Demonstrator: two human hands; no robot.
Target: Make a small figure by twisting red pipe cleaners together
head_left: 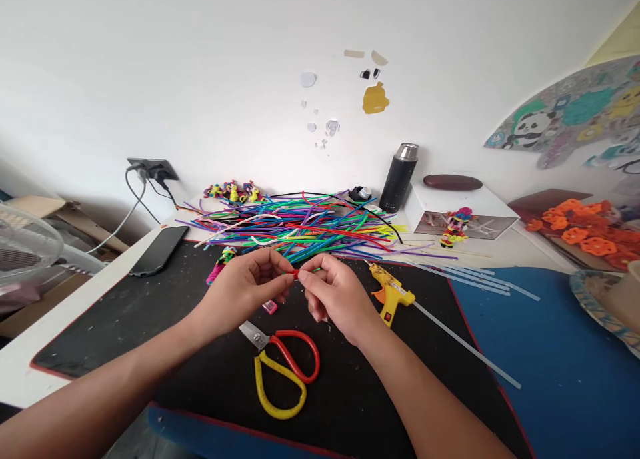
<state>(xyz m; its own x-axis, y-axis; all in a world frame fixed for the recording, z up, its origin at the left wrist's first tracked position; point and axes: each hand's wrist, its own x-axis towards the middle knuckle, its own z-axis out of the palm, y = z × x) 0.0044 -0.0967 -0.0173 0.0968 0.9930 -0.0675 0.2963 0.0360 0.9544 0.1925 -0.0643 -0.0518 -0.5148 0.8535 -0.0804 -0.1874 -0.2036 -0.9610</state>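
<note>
My left hand [250, 287] and my right hand [336, 292] meet above the black mat [350, 392], fingertips almost touching. Between them, both pinch a short red piece of pipe cleaner [296, 274]; most of it is hidden by the fingers. Below the hands lie scissors [295, 356] with one red and one yellow handle. To the right of my right hand is a yellow glue gun [393, 292] with a glue stick in its back. A small colourful pipe cleaner figure [218, 272] lies beside my left hand, partly covered by it.
Behind the hands spreads a heap of coloured pipe cleaners [280, 222]. A black thermos [399, 179] and a white box [463, 209] stand at the back right, with a finished-looking figure [456, 227] in front. Loose glue sticks [480, 282] lie right; a phone [159, 251] lies left.
</note>
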